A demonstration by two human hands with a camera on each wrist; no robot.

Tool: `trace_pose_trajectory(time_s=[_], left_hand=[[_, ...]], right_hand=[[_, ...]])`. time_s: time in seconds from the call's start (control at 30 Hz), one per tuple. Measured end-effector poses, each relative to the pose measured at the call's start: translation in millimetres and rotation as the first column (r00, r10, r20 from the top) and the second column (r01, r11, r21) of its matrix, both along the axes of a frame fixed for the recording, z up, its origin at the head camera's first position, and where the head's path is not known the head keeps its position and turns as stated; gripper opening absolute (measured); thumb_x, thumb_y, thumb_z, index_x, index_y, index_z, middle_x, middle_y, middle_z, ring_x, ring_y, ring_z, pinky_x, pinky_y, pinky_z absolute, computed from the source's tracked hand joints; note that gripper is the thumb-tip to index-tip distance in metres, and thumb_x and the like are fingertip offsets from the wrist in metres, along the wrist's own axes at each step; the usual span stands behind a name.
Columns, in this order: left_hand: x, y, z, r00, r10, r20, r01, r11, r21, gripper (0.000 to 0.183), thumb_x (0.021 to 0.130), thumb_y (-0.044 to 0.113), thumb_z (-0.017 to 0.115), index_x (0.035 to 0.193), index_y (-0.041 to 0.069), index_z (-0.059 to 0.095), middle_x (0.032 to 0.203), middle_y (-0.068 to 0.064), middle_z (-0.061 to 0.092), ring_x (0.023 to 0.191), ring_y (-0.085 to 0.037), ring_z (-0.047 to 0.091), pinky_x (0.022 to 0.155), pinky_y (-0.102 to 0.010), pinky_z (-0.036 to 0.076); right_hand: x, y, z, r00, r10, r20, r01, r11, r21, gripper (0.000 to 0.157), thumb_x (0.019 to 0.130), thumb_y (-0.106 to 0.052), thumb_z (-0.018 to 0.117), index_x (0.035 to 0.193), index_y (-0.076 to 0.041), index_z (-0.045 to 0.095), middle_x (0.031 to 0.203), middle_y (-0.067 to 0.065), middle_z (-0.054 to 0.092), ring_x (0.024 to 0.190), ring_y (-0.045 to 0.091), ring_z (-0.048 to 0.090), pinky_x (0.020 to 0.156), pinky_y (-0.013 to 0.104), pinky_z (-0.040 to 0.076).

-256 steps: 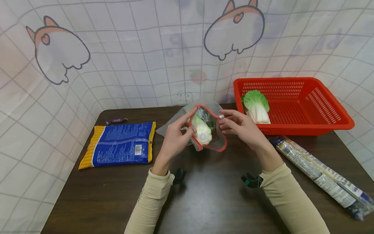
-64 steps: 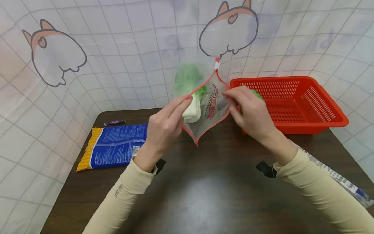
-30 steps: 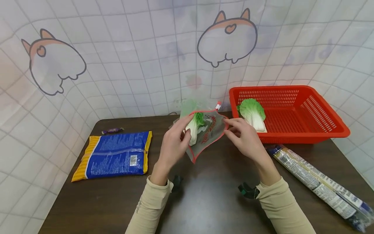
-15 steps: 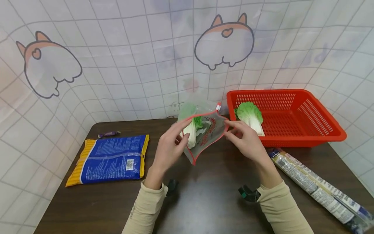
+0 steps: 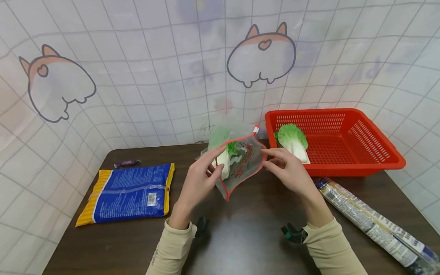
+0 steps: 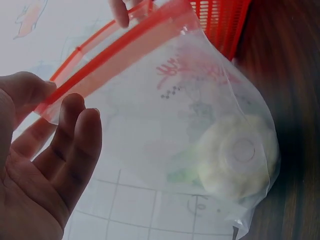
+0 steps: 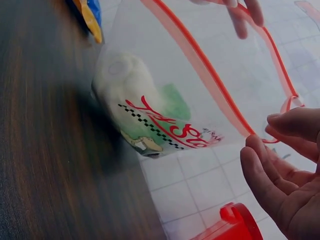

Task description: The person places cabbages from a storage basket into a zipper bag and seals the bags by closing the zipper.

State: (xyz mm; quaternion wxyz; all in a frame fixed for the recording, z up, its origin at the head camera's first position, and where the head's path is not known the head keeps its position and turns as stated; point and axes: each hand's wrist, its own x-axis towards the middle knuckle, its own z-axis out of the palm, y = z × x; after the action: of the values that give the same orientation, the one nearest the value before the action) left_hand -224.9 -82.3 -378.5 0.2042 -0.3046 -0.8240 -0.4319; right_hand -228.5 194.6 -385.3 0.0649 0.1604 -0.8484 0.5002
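Observation:
A clear slider zip bag (image 5: 248, 156) with a red rim and red lettering hangs between both hands, its mouth spread. A Chinese cabbage (image 5: 224, 164) lies inside, its pale base (image 6: 237, 155) low in the bag in the left wrist view. My left hand (image 5: 199, 179) pinches the left side of the red rim between thumb and fingers. My right hand (image 5: 290, 170) pinches the opposite side of the rim. The white slider (image 5: 256, 130) sits at the far corner of the mouth.
A red plastic basket (image 5: 357, 170) at the back right holds another Chinese cabbage (image 5: 293, 143). A long shiny packet (image 5: 374, 225) lies in front of it. On the left are a blue and yellow packet (image 5: 130, 194) and a small purple-wrapped item (image 5: 127, 163). A patterned curtain rises behind the table.
Both hands lifted the bag, spread its mouth, then lowered it again. The cabbage inside has shifted from base toward me to leaning back at the left. Over the last second the hands hardly move.

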Motion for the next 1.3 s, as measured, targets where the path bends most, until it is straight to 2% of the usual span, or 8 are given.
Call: trace_pose_trajectory(time_s=[0.2,0.47,0.77,0.9,1.0,1.07,1.17,1.3], left_hand=[[3.1,0,3.5,1.0,0.018,0.006,-0.018,1.0,0.017,0.051,0.095,0.003,0.058,0.142,0.021,0.054,0.131,0.003,0.06,0.063,-0.007,0.055,0.049,-0.024,0.046],[6.8,0,3.5,0.999,0.04,0.007,-0.04,0.999,0.007,0.05,0.095,0.002,0.058,0.142,0.018,0.054,0.13,-0.003,0.061,0.063,-0.008,0.056,0.048,-0.024,0.045],[3.6,7,6.1,1.0,0.009,0.024,-0.009,1.0,-0.022,0.051,0.097,0.004,0.055,0.144,0.023,0.051,0.132,0.0,0.059,0.066,-0.006,0.057,0.046,-0.025,0.043],[4.1,7,6.1,0.999,0.013,0.031,-0.012,1.0,-0.028,0.05,0.097,0.004,0.054,0.144,0.021,0.051,0.133,-0.002,0.06,0.067,-0.007,0.057,0.046,-0.025,0.043],[4.8,7,6.0,0.999,0.025,0.032,-0.024,0.999,-0.043,0.05,0.097,0.004,0.054,0.144,0.021,0.051,0.132,0.0,0.06,0.068,-0.007,0.058,0.046,-0.025,0.042],[5.6,7,6.5,0.999,0.04,0.029,-0.038,0.998,-0.049,0.049,0.097,0.004,0.054,0.143,0.02,0.052,0.132,0.0,0.06,0.067,-0.007,0.058,0.046,-0.025,0.041],[5.9,6,6.9,0.998,0.054,0.025,-0.053,0.997,-0.048,0.049,0.096,0.003,0.056,0.143,0.018,0.053,0.131,-0.001,0.061,0.066,-0.008,0.058,0.046,-0.025,0.042],[5.9,4,6.6,0.999,0.045,0.026,-0.044,0.999,-0.032,0.049,0.096,0.002,0.058,0.142,0.016,0.054,0.13,-0.002,0.061,0.065,-0.009,0.059,0.047,-0.025,0.044]], right_hand=[[3.9,1,3.7,1.0,-0.013,-0.003,0.013,1.0,0.015,0.035,0.094,-0.022,0.067,0.127,-0.011,0.066,0.121,0.006,0.06,0.094,0.02,0.063,0.077,0.027,0.05],[9.7,2,8.0,1.0,-0.002,0.005,0.002,1.0,0.019,0.03,0.096,-0.023,0.065,0.124,-0.013,0.068,0.119,0.003,0.061,0.101,0.018,0.058,0.084,0.031,0.049],[11.3,24,23.8,0.988,-0.117,0.104,0.114,0.993,0.028,0.036,0.099,-0.03,0.058,0.129,-0.011,0.064,0.124,0.012,0.062,0.107,0.03,0.064,0.084,0.042,0.048],[2.3,41,31.4,0.97,-0.172,0.17,0.171,0.985,0.018,0.044,0.099,-0.036,0.056,0.133,-0.009,0.06,0.125,0.017,0.062,0.112,0.032,0.061,0.083,0.035,0.05],[-9.2,55,37.1,0.951,-0.204,0.232,0.213,0.977,-0.016,0.049,0.1,-0.039,0.054,0.138,-0.007,0.055,0.135,0.019,0.055,0.116,0.034,0.057,0.09,0.037,0.052],[-18.7,63,41.7,0.938,-0.218,0.27,0.235,0.971,-0.033,0.052,0.1,-0.038,0.053,0.14,-0.006,0.052,0.142,0.018,0.048,0.123,0.035,0.053,0.1,0.042,0.046],[-35.4,75,49.6,0.918,-0.221,0.329,0.24,0.971,-0.018,0.054,0.101,-0.037,0.05,0.145,-0.005,0.046,0.149,0.018,0.039,0.131,0.036,0.045,0.107,0.046,0.038],[-60.6,88,56.5,0.886,-0.205,0.416,0.205,0.978,0.047,0.057,0.103,-0.035,0.046,0.149,-0.003,0.038,0.152,0.021,0.033,0.134,0.037,0.039,0.109,0.047,0.035]])
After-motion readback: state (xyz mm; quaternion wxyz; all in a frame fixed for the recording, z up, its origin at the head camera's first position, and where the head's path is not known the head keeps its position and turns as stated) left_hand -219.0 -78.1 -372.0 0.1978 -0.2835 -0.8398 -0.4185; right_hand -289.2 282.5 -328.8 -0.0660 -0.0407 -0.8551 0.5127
